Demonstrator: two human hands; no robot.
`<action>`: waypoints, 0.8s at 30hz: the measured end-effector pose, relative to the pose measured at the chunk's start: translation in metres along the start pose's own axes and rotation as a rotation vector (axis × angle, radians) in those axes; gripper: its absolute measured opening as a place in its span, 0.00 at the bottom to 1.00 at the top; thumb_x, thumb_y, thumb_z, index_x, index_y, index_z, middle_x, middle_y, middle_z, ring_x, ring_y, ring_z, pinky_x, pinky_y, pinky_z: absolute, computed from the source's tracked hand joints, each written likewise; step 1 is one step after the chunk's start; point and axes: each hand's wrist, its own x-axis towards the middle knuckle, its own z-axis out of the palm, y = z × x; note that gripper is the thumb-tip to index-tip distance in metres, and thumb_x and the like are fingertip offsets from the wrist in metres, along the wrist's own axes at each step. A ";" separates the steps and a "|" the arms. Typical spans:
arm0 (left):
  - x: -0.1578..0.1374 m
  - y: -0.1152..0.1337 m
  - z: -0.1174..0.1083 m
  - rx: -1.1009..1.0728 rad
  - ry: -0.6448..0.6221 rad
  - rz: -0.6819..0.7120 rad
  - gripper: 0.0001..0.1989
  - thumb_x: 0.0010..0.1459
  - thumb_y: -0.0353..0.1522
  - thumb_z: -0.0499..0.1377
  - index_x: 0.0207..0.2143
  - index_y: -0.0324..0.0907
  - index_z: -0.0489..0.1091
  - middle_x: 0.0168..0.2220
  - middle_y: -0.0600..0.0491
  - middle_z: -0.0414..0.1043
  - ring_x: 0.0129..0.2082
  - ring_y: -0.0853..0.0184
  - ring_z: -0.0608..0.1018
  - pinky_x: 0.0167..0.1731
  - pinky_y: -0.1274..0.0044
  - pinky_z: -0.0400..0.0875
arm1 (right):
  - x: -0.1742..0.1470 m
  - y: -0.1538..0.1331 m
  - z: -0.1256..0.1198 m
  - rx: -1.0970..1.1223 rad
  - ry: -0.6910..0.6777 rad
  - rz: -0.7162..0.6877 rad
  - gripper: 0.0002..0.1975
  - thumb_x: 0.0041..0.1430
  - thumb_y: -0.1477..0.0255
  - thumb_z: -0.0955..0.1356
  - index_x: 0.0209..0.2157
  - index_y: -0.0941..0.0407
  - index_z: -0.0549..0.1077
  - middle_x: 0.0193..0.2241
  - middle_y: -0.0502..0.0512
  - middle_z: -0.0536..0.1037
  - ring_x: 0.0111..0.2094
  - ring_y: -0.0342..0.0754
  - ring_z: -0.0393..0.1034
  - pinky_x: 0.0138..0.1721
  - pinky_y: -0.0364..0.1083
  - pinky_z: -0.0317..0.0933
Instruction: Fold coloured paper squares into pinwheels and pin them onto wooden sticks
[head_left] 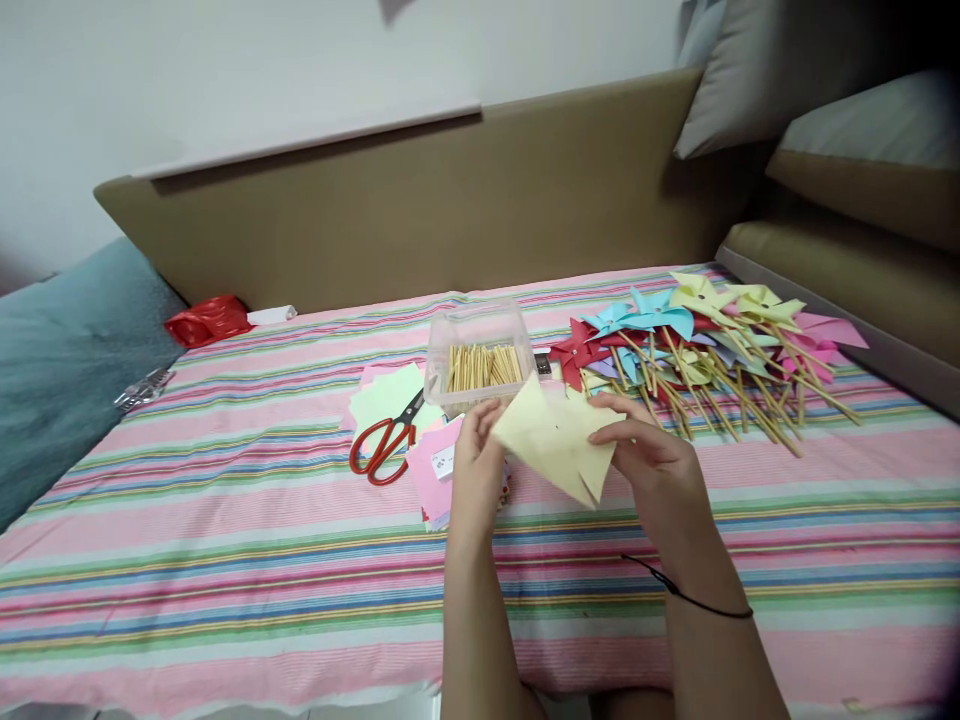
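Paper (555, 445), pale yellow and slit at its near corner, hides the near right corner of the box (480, 318) of sticks (484, 370). The left hand (478, 452) covers part of the sheets (429, 488), and its fingertips are partly lost behind the paper's edge. A small dark item (542, 364) beside the box is too small to make out. The bottom edge cuts off both forearms. The left hand points upward; the right hand (656, 462), a black cord (701, 602) at its wrist, slants inward, fingers toward the left. Each grip is narrow, closed on one side of the paper, which hangs between the hands above the striped cloth (225, 590), near the box.
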 end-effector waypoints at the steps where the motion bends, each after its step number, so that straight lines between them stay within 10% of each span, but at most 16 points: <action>1: 0.000 0.001 0.000 -0.016 -0.013 -0.038 0.19 0.56 0.46 0.58 0.43 0.42 0.72 0.44 0.47 0.77 0.46 0.62 0.77 0.43 0.74 0.70 | 0.000 -0.001 -0.001 0.003 -0.004 -0.018 0.05 0.49 0.72 0.72 0.22 0.49 0.79 0.50 0.53 0.71 0.53 0.56 0.64 0.48 0.53 0.62; 4: -0.002 0.003 -0.004 -0.088 -0.128 -0.205 0.31 0.57 0.55 0.47 0.45 0.41 0.73 0.35 0.47 0.79 0.34 0.61 0.79 0.28 0.75 0.69 | 0.000 -0.003 -0.002 -0.020 -0.031 -0.036 0.08 0.51 0.75 0.70 0.22 0.49 0.78 0.55 0.50 0.67 0.55 0.57 0.63 0.51 0.55 0.59; 10: -0.004 0.002 -0.007 -0.031 -0.238 -0.221 0.22 0.43 0.38 0.70 0.40 0.39 0.74 0.31 0.50 0.79 0.26 0.67 0.78 0.27 0.78 0.69 | 0.001 -0.002 0.000 -0.112 -0.092 -0.057 0.09 0.53 0.75 0.69 0.23 0.49 0.78 0.55 0.51 0.68 0.59 0.56 0.59 0.58 0.57 0.53; 17: 0.000 -0.002 -0.007 -0.117 -0.046 -0.166 0.18 0.42 0.34 0.70 0.36 0.36 0.76 0.31 0.48 0.80 0.29 0.65 0.79 0.30 0.77 0.72 | 0.001 -0.003 -0.002 0.089 -0.068 0.096 0.24 0.56 0.71 0.71 0.54 0.43 0.66 0.54 0.52 0.73 0.53 0.50 0.68 0.56 0.54 0.60; 24: 0.001 -0.003 -0.006 -0.118 -0.010 -0.189 0.15 0.40 0.33 0.70 0.33 0.35 0.77 0.27 0.48 0.79 0.25 0.66 0.79 0.28 0.78 0.72 | 0.001 -0.003 0.003 -0.064 -0.324 0.167 0.04 0.51 0.68 0.72 0.31 0.51 0.80 0.35 0.53 0.79 0.39 0.50 0.74 0.39 0.47 0.69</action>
